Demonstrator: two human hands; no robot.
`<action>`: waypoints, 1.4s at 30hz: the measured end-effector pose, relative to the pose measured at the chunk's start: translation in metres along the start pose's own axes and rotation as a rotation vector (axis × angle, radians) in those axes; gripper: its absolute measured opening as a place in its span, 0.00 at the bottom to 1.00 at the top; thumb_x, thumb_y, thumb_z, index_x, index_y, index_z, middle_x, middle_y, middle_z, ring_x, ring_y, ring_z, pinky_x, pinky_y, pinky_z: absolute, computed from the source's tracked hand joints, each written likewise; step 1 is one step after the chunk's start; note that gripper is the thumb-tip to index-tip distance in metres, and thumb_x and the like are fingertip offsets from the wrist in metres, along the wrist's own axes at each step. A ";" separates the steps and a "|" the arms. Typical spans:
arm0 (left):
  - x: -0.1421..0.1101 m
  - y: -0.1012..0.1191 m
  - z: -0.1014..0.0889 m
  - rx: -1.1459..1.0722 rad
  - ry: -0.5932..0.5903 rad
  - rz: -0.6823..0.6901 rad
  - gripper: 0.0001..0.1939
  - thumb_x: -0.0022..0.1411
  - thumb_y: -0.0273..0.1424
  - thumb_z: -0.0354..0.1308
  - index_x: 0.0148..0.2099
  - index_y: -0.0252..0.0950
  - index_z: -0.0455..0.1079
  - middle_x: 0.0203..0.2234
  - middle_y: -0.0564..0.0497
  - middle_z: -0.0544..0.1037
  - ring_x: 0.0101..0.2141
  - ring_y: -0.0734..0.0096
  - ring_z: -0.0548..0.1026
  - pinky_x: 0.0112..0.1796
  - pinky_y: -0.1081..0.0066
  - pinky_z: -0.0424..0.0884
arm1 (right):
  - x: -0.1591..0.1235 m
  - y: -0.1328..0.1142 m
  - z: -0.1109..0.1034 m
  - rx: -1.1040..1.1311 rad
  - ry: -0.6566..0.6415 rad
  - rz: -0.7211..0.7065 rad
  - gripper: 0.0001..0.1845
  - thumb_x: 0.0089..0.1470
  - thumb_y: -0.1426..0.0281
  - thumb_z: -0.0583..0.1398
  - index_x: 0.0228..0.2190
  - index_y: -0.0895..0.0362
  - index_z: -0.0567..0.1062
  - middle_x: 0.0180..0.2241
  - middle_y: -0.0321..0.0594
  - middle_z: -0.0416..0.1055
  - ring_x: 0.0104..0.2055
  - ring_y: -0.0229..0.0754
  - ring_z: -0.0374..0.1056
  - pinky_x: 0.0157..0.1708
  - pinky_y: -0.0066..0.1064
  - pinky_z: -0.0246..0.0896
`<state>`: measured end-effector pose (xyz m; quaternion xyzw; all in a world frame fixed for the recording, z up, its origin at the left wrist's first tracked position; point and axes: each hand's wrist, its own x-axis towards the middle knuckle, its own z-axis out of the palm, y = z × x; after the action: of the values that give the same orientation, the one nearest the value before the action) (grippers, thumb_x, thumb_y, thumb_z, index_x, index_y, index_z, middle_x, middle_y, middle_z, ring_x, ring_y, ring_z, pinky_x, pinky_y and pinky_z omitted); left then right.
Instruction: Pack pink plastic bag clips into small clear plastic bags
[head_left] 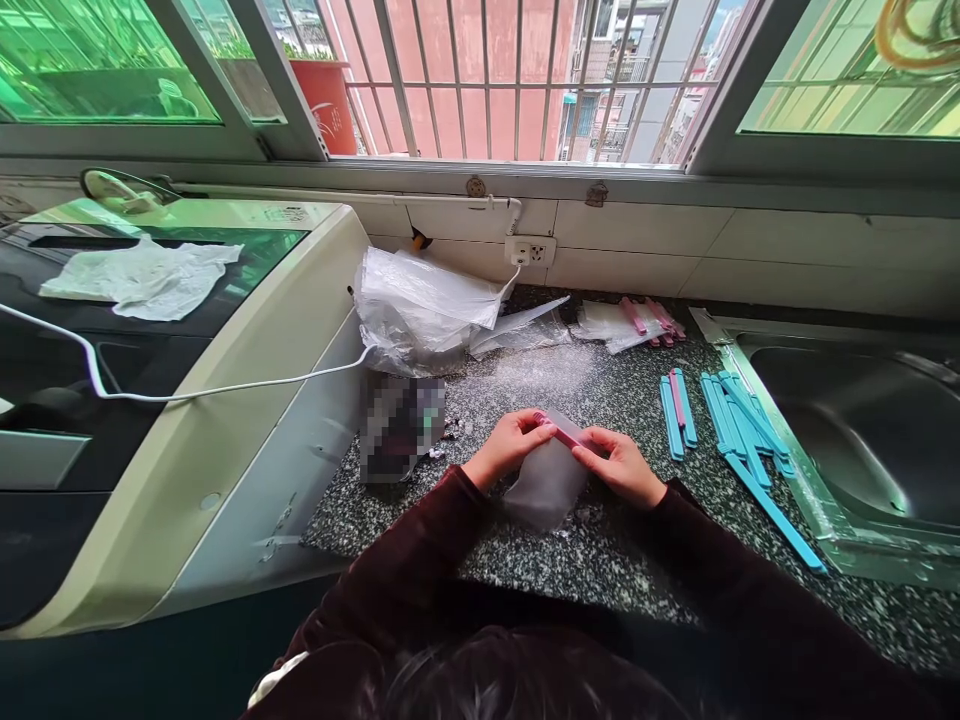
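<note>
A pink bag clip (564, 434) lies across a translucent plastic bag (546, 488) above the speckled counter. My left hand (517, 440) pinches the clip's left end, with the thumb on top. At the other end, my right hand (616, 464) is closed on the same clip, its thumb along the edge. The bag hangs below the clip toward me, and a little of it shows beyond. Whether the clip is fully snapped down cannot be made out. Right of my hands lie several blue bag clips (739, 425), and a pink clip (677, 400) lies between blue ones.
Clear plastic bags (424, 305) are heaped by the wall socket (530, 251). Flat bags with pink clips (637, 320) lie at the back. A steel sink (817, 400) is on the right, a washing machine (247, 400) on the left. A white cord (300, 381) crosses it. A blurred object (397, 430) stands nearby.
</note>
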<state>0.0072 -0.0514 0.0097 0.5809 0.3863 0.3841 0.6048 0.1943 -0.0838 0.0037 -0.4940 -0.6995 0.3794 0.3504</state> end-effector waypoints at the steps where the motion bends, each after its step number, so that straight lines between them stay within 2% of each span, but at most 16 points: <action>1: 0.000 0.000 0.000 0.002 0.010 0.000 0.19 0.46 0.45 0.60 0.26 0.32 0.67 0.21 0.54 0.67 0.25 0.76 0.62 0.27 0.75 0.58 | 0.000 0.000 0.000 0.000 0.001 0.000 0.15 0.49 0.58 0.57 0.26 0.58 0.71 0.20 0.34 0.65 0.22 0.34 0.58 0.22 0.26 0.54; 6: 0.001 0.001 0.000 0.007 0.080 -0.012 0.20 0.43 0.46 0.63 0.24 0.32 0.68 0.20 0.54 0.68 0.24 0.76 0.63 0.27 0.75 0.58 | 0.000 0.000 0.001 -0.009 0.023 -0.006 0.16 0.49 0.56 0.57 0.23 0.57 0.70 0.18 0.32 0.62 0.21 0.34 0.56 0.20 0.26 0.53; 11: 0.000 0.003 0.000 0.005 0.075 0.006 0.19 0.44 0.44 0.63 0.24 0.32 0.69 0.20 0.54 0.68 0.25 0.75 0.64 0.28 0.74 0.59 | 0.000 0.001 0.001 -0.013 0.017 -0.018 0.16 0.49 0.57 0.57 0.24 0.58 0.70 0.18 0.32 0.63 0.21 0.33 0.56 0.20 0.25 0.52; 18: 0.000 0.004 0.000 0.061 0.079 0.071 0.19 0.46 0.44 0.61 0.20 0.32 0.66 0.18 0.55 0.63 0.24 0.76 0.61 0.28 0.74 0.57 | 0.000 0.000 0.001 -0.005 0.018 -0.009 0.15 0.48 0.58 0.57 0.24 0.58 0.71 0.18 0.32 0.62 0.20 0.33 0.55 0.20 0.26 0.51; 32: 0.001 0.002 0.001 0.086 0.092 0.110 0.22 0.47 0.47 0.59 0.18 0.32 0.64 0.18 0.55 0.61 0.23 0.77 0.59 0.27 0.74 0.55 | 0.000 0.000 0.000 -0.002 0.013 0.029 0.17 0.48 0.56 0.57 0.27 0.58 0.72 0.20 0.35 0.65 0.23 0.35 0.58 0.23 0.26 0.54; 35: 0.002 0.002 0.001 0.037 0.044 0.029 0.22 0.45 0.48 0.60 0.22 0.31 0.66 0.18 0.56 0.63 0.23 0.78 0.59 0.26 0.75 0.55 | 0.000 -0.001 -0.003 0.014 0.049 0.052 0.18 0.47 0.54 0.57 0.27 0.58 0.72 0.21 0.35 0.65 0.23 0.35 0.58 0.23 0.26 0.54; 39: 0.000 0.002 0.000 0.051 -0.119 -0.133 0.23 0.45 0.48 0.60 0.27 0.29 0.70 0.18 0.54 0.67 0.22 0.77 0.61 0.25 0.75 0.55 | 0.002 0.000 -0.011 0.062 0.135 0.087 0.19 0.46 0.53 0.58 0.25 0.58 0.71 0.20 0.34 0.63 0.22 0.34 0.55 0.21 0.25 0.51; 42: -0.001 0.000 0.000 0.073 -0.191 -0.202 0.23 0.44 0.47 0.60 0.27 0.28 0.72 0.19 0.53 0.69 0.22 0.77 0.62 0.25 0.75 0.56 | 0.003 0.002 -0.017 0.096 0.191 0.107 0.19 0.45 0.53 0.59 0.25 0.58 0.71 0.19 0.34 0.63 0.21 0.34 0.55 0.20 0.25 0.50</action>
<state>0.0064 -0.0523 0.0098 0.5948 0.3972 0.2501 0.6526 0.2087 -0.0775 0.0100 -0.5471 -0.6168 0.3816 0.4179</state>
